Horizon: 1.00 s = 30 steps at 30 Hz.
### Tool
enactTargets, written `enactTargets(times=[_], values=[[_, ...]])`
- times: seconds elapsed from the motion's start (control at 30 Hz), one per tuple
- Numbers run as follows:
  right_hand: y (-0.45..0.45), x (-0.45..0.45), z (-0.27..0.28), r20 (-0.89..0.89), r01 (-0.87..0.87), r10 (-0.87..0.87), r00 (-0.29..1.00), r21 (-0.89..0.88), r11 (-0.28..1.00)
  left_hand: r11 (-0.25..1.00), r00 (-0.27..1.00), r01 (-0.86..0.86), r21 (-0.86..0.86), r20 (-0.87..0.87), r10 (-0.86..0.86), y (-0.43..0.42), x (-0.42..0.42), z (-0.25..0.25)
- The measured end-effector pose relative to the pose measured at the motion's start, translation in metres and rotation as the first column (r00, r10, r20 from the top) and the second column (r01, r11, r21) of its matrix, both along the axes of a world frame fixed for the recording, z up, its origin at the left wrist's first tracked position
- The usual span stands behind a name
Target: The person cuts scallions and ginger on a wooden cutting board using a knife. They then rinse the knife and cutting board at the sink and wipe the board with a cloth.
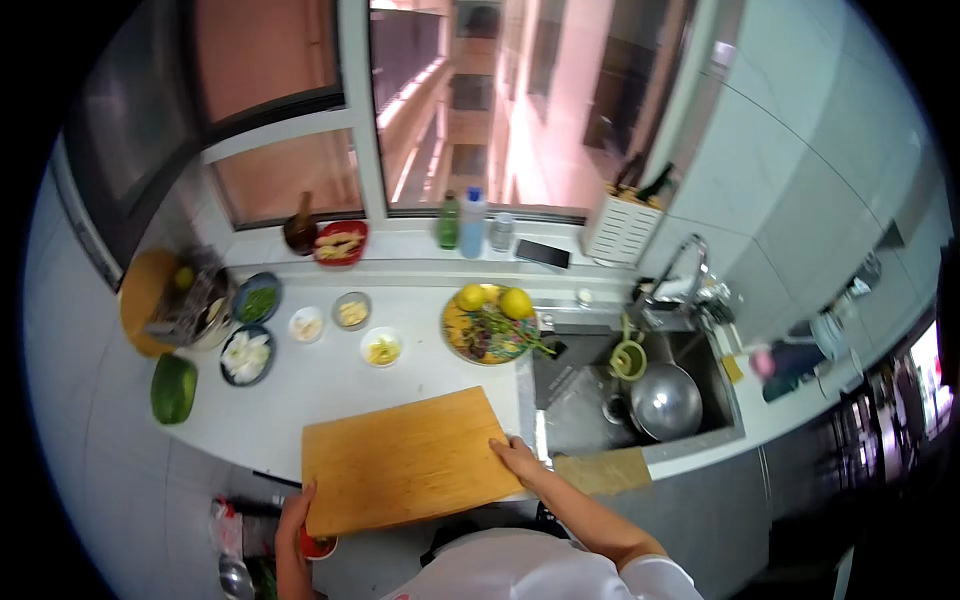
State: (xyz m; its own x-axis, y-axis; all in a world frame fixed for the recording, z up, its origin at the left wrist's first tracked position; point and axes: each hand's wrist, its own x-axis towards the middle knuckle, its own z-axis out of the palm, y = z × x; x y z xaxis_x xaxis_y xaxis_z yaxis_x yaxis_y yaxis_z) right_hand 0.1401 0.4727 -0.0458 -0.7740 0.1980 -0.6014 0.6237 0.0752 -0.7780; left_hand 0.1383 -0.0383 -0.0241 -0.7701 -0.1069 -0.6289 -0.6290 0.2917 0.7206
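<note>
A wooden cutting board [405, 460] is gripped at both ends, tilted over the front edge of the white counter [260, 430]. My left hand [296, 510] is closed on its left edge near the front corner. On the opposite edge, my right hand [517, 460] has its thumb on top and the other fingers partly hidden. Behind the board are a white bowl of chopped yellowish pieces [382, 348], a small glass bowl [351, 311] and a white dish [306, 325]. A patterned plate [455, 343] carries lemons and dark leafy sprigs.
Right of the board is a sink [580, 430] with a metal bowl [666, 401] and green strainer [628, 360]. A dark bowl of white pieces [247, 355], chopped greens [258, 303] and a green melon-like vegetable [174, 388] stand left. Bottles [472, 222], a phone [543, 254] and a knife holder [622, 228] line the sill.
</note>
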Motion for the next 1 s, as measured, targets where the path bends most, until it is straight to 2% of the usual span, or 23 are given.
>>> enactTargets(times=[0.03,0.07,0.1,0.13,0.17,0.2,0.23,0.3,0.33,0.37,0.43,0.5,0.57,0.6,0.63,0.67,0.7,0.73,0.83,0.87,0.9,0.97,1.0], values=[[0.002,0.002,-0.006,-0.082,0.031,-0.020,0.996,0.134,0.991,0.999,0.999,0.038,0.000,0.001,-0.038,0.006,0.006,-0.003],[0.009,0.005,-0.002,-0.069,-0.030,0.048,0.996,0.243,0.969,0.994,0.998,-0.038,0.100,-0.052,0.043,0.012,0.017,0.008],[0.012,0.008,0.011,-0.075,-0.005,0.024,0.997,0.238,0.971,0.973,0.986,-0.112,0.203,-0.097,0.134,0.020,0.023,0.024],[0.014,0.013,0.029,-0.043,-0.064,0.081,0.996,0.308,0.949,0.976,0.988,-0.092,0.200,-0.104,0.115,0.031,0.028,0.043],[0.017,0.020,0.043,-0.003,-0.128,0.139,0.990,0.376,0.918,0.919,0.964,-0.135,0.371,-0.164,0.207,0.045,0.035,0.064],[0.019,0.028,0.046,-0.050,-0.084,0.111,0.993,0.382,0.920,0.830,0.930,-0.161,0.534,-0.200,0.309,0.058,0.041,0.083],[0.024,0.035,0.047,-0.053,-0.076,0.104,0.993,0.382,0.921,0.831,0.931,-0.153,0.534,-0.203,0.302,0.070,0.045,0.098],[0.037,0.047,0.044,-0.162,0.005,0.033,0.986,0.225,0.974,0.676,0.878,-0.173,0.716,-0.199,0.435,0.097,0.048,0.127],[0.043,0.050,0.036,-0.262,0.085,-0.042,0.964,0.155,0.984,0.637,0.869,-0.161,0.754,-0.198,0.453,0.113,0.049,0.143],[0.055,0.052,0.029,-0.267,0.094,-0.051,0.962,0.149,0.984,0.643,0.872,-0.151,0.751,-0.205,0.445,0.125,0.044,0.148],[0.080,0.062,0.050,-0.268,0.176,-0.127,0.955,0.167,0.970,0.710,0.873,-0.154,0.687,-0.242,0.423,0.150,0.037,0.157],[0.117,0.068,0.038,-0.279,0.193,-0.143,0.950,0.164,0.967,0.692,0.910,-0.081,0.718,-0.229,0.345,0.178,0.023,0.162],[0.160,0.074,0.021,-0.292,0.215,-0.161,0.943,0.164,0.963,0.753,0.966,-0.052,0.656,-0.158,0.204,0.208,0.011,0.163],[0.181,0.078,0.014,-0.315,0.251,-0.198,0.928,0.137,0.958,0.725,0.983,-0.042,0.687,-0.101,0.153,0.226,0.008,0.167],[0.200,0.083,0.012,-0.333,0.282,-0.232,0.914,0.108,0.953,0.728,0.985,-0.029,0.685,-0.105,0.138,0.251,0.007,0.175],[0.221,0.088,0.010,-0.333,0.294,-0.246,0.910,0.103,0.950,0.755,0.991,0.042,0.654,-0.121,0.049,0.278,0.006,0.183],[0.242,0.088,0.014,-0.320,0.282,-0.211,0.924,0.196,0.939,0.775,0.990,0.118,0.621,-0.136,-0.042,0.309,0.004,0.195],[0.262,0.092,0.015,-0.300,0.262,-0.174,0.938,0.287,0.921,0.725,0.986,0.139,0.674,-0.165,-0.036,0.346,0.007,0.213],[0.317,0.090,-0.004,-0.299,0.238,-0.163,0.940,0.237,0.942,0.756,0.976,0.203,0.622,-0.186,-0.109,0.421,0.011,0.238],[0.339,0.085,-0.010,-0.202,0.126,-0.077,0.976,0.242,0.962,0.766,0.982,0.183,0.617,-0.159,-0.106,0.447,0.014,0.250],[0.356,0.079,-0.008,-0.200,0.111,-0.064,0.978,0.233,0.966,0.775,0.983,0.170,0.609,-0.156,-0.093,0.465,0.014,0.253],[0.391,0.059,0.007,-0.229,0.089,0.023,0.973,0.465,0.881,0.739,0.955,0.291,0.608,-0.230,-0.187,0.497,0.011,0.251],[0.410,0.044,0.005,-0.336,0.208,-0.035,0.941,0.494,0.844,0.747,0.950,0.308,0.589,-0.233,-0.208,0.513,0.010,0.254]])
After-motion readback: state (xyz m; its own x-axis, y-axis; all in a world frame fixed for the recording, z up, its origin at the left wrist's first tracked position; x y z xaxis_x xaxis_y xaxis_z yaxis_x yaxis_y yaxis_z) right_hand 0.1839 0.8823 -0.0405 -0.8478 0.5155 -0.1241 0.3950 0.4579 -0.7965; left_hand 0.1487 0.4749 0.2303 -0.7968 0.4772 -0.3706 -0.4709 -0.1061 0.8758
